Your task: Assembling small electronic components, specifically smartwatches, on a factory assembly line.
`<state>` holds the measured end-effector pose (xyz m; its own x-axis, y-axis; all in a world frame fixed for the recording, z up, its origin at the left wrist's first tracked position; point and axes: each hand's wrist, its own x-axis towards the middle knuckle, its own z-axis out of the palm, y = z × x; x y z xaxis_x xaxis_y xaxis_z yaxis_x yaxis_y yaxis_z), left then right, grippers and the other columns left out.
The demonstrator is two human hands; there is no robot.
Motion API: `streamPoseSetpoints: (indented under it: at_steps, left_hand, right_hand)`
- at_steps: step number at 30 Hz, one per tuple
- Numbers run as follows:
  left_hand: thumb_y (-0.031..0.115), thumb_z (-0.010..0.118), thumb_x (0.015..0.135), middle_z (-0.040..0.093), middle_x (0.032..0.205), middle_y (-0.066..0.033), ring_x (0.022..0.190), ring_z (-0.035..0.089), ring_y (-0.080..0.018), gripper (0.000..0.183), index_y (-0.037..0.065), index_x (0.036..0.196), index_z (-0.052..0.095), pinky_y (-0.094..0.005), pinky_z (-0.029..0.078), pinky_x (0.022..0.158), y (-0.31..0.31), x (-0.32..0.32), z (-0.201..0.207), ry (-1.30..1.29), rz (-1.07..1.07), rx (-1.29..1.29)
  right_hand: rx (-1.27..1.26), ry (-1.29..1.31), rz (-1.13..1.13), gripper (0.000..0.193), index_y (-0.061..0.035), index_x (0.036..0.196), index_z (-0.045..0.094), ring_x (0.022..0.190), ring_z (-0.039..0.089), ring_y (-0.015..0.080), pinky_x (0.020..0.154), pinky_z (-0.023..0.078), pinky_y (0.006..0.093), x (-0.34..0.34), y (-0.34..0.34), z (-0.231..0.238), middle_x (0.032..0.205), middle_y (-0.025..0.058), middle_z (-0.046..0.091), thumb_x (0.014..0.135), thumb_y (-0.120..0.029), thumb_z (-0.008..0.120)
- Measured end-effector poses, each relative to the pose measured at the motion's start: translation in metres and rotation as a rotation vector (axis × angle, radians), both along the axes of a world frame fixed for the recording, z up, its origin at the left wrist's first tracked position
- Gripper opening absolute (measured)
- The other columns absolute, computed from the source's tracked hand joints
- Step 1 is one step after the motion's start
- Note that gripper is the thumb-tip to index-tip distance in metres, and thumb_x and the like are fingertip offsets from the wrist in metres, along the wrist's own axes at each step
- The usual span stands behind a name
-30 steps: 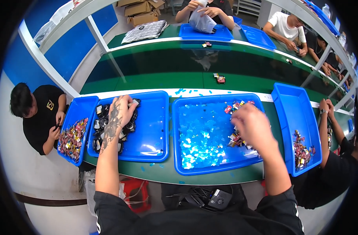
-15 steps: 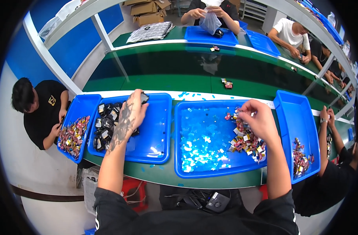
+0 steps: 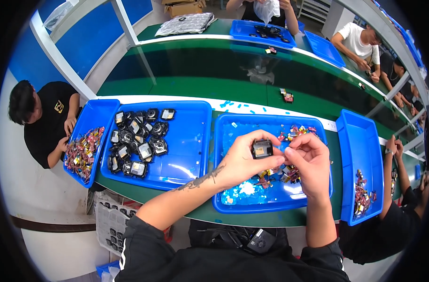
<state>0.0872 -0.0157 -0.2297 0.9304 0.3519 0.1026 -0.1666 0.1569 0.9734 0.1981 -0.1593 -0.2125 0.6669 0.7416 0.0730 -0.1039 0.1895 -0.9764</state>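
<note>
Over the middle blue tray (image 3: 275, 206), my left hand (image 3: 240, 162) holds a small black camera-like housing (image 3: 262, 149) with a pale rectangular patch on its face. Close by its right side is my right hand (image 3: 312, 162), thumb and fingertips pinched together; whatever they hold is too small to make out. Beneath the hands lie small red, yellow and white electronic parts (image 3: 294, 175) and scattered blue film pieces (image 3: 245, 189). Several similar black housings (image 3: 145, 150) fill the left half of the tray (image 3: 184, 141) to the left.
More small parts lie in a narrow blue tray (image 3: 359, 136) at right and another (image 3: 99, 112) at far left. Behind runs a green conveyor belt (image 3: 186, 63) with a few parts (image 3: 286, 96). Co-workers sit opposite and at both sides. A white frame post (image 3: 59, 63) rises at left.
My left hand has moved right from the housings tray to the middle tray, bringing a black housing. My right hand has come from the parts pile to beside it. The view has shifted slightly.
</note>
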Motion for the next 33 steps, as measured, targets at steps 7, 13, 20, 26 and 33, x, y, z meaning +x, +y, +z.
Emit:
streamPoseSetpoints:
  at_steps: [7, 13, 20, 26, 33]
  left_hand:
    - [0.006, 0.075, 0.081, 0.07, 0.087, -0.0038, 0.08, 0.064, -0.0069, 0.012, -0.001, 0.089, 0.07, -0.0228, 0.053, 0.073, 0.002, -0.007, -0.002, 0.173, 0.064, 0.108]
    - [0.008, 0.075, 0.081, 0.07, 0.087, -0.0049, 0.078, 0.064, -0.0067, 0.017, -0.001, 0.095, 0.07, -0.0223, 0.052, 0.07, 0.004, -0.011, -0.01, 0.164, 0.097, 0.041]
    - [0.011, 0.076, 0.081, 0.066, 0.079, -0.0039, 0.055, 0.052, -0.0049, 0.023, -0.001, 0.098, 0.068, -0.0196, 0.038, 0.046, 0.01, -0.012, -0.008, 0.176, 0.051, -0.289]
    - [0.007, 0.073, 0.084, 0.066, 0.08, -0.009, 0.054, 0.053, -0.0073, 0.021, -0.005, 0.1, 0.065, -0.0221, 0.041, 0.047, 0.01, -0.013, -0.008, 0.237, -0.089, -0.458]
    - [0.009, 0.058, 0.096, 0.062, 0.096, -0.0048, 0.07, 0.05, -0.0087, 0.037, -0.001, 0.131, 0.052, -0.0224, 0.041, 0.06, 0.011, -0.004, -0.01, 0.166, -0.099, -0.597]
  right_hand:
    - [-0.143, -0.217, -0.026, 0.009, 0.0009, 0.089, 0.06, 0.076, 0.062, 0.0053, 0.066, 0.05, 0.0183, -0.004, 0.004, -0.008, 0.085, 0.0034, 0.065, 0.085, 0.003, 0.068]
    - [-0.277, -0.606, -0.074, 0.008, 0.0, 0.088, 0.059, 0.068, 0.061, 0.011, 0.062, 0.048, 0.0216, -0.016, 0.011, -0.006, 0.08, 0.006, 0.064, 0.084, 0.003, 0.067]
    - [-0.454, -0.952, -0.064, 0.014, 0.0007, 0.098, 0.062, 0.085, 0.064, 0.0259, 0.073, 0.05, 0.0338, -0.002, -0.004, 0.003, 0.087, 0.0131, 0.064, 0.085, 0.005, 0.06]
    - [-0.172, -0.348, 0.158, 0.019, 0.0023, 0.106, 0.068, 0.096, 0.059, 0.0161, 0.082, 0.048, 0.0286, 0.0, 0.007, -0.012, 0.099, 0.0101, 0.064, 0.089, 0.001, 0.06]
    - [0.02, -0.208, -0.082, 0.009, -0.0002, 0.1, 0.064, 0.085, 0.061, 0.0102, 0.073, 0.05, 0.0231, 0.005, -0.007, -0.009, 0.095, 0.0059, 0.064, 0.092, -0.003, 0.06]
